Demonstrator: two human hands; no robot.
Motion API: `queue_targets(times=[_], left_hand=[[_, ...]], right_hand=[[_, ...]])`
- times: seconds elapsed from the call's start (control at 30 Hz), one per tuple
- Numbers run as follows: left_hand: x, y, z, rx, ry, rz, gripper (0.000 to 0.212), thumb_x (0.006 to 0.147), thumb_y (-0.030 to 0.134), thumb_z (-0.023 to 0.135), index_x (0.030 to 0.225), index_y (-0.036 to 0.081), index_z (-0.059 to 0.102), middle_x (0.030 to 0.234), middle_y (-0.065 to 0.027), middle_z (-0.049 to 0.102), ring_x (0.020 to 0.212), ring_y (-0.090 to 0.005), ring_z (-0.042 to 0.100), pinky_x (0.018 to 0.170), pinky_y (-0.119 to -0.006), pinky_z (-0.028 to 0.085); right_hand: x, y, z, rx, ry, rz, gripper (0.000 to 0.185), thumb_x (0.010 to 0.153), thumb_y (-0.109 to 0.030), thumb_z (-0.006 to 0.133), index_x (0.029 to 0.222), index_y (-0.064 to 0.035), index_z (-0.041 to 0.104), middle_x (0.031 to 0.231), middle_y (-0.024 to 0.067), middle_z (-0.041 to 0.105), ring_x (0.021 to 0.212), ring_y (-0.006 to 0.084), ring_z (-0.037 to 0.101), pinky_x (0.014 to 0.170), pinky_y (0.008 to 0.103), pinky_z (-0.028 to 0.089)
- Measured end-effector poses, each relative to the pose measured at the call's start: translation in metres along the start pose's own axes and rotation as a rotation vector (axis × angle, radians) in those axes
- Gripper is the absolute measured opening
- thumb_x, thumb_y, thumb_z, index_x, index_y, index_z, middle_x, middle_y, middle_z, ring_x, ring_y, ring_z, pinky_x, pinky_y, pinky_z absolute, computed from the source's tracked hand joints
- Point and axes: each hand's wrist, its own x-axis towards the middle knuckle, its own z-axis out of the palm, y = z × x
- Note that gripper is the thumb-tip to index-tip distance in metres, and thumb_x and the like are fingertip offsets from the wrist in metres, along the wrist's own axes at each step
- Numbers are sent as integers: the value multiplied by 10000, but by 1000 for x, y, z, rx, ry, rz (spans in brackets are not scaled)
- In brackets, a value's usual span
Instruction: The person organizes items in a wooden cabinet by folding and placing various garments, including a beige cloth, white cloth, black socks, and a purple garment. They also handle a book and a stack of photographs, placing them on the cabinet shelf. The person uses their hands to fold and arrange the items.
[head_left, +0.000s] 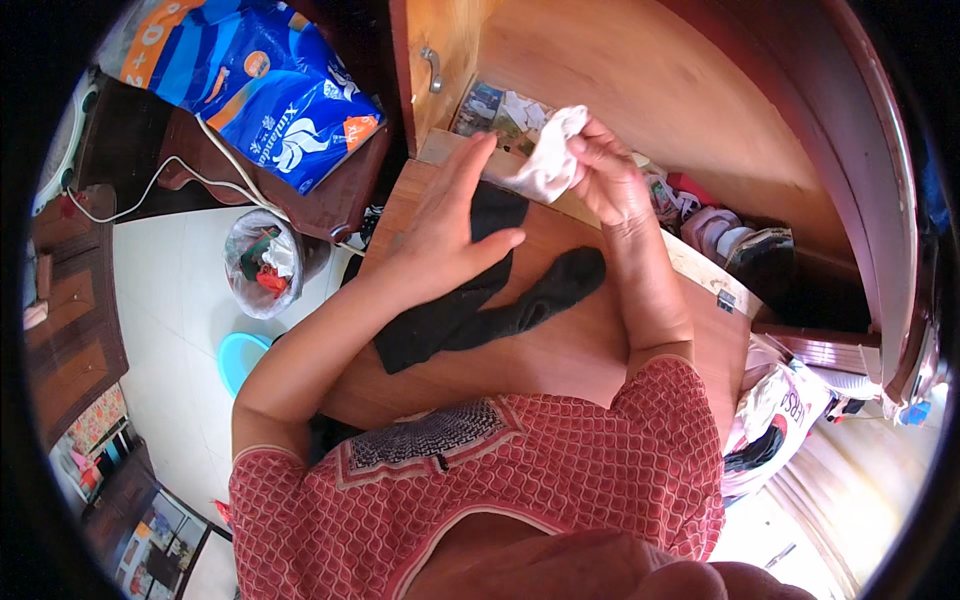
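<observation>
My right hand (611, 169) pinches a crumpled white cloth, probably a sock (553, 161), in the air over the cabinet's front edge. To its left, my left hand (450, 217) is spread with nothing in it, fingers pointing toward the cabinet. Below that hand, black socks (555, 289) lie on a wooden panel (555, 352). One stretches out with its toe to the right. Black fabric (491, 240) behind it is partly covered by my left hand, so I cannot tell whether it is one piece or more.
Inside the open wooden cabinet (645, 82) are papers (517, 112) and rolled cloth items (709, 229). A metal hinge (726, 300) sits at the panel's right edge. Leftward are a blue tissue pack (277, 97), a lined bin (262, 262) and a cyan basin (241, 360). A printed bag (776, 420) stands right.
</observation>
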Motion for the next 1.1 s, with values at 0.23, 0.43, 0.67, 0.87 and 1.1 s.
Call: queue_targets(times=[0.23,0.43,0.67,0.87,1.1], left_hand=[[-15,-38,56,-300,-241,-303,225,904,156,510,1069,7,547,754,-90,596,709,-215,588,650,-346,450],[-22,-28,62,147,-259,64,99,802,92,527,890,49,531,733,-176,597,685,-370,582,605,-471,456],[-23,-26,63,147,-230,35,119,815,96,528,917,35,540,755,-196,592,713,-381,585,630,-460,459],[-21,-18,62,226,-261,-18,124,817,118,536,913,40,538,766,-187,597,724,-372,589,643,-454,464],[-20,-17,65,213,-204,64,67,798,104,542,828,47,521,696,-151,597,665,-343,596,595,-451,471]], right_hand=[[10,-20,-66,-575,159,-122,138,892,-56,535,1027,-28,550,936,62,614,870,155,620,723,266,512],[-1,-16,-254,-2078,288,525,245,801,-143,622,1017,-30,607,1007,132,644,922,270,619,765,360,499],[16,34,-275,-1909,-145,841,278,776,-168,640,1044,-93,625,999,137,650,922,280,618,774,366,496],[29,44,-278,-1768,-64,639,315,755,-188,656,1067,-147,641,993,142,655,922,289,618,783,372,493],[53,30,-275,-1929,-206,455,292,750,-180,627,1036,-151,681,975,100,670,939,250,617,769,389,491]])
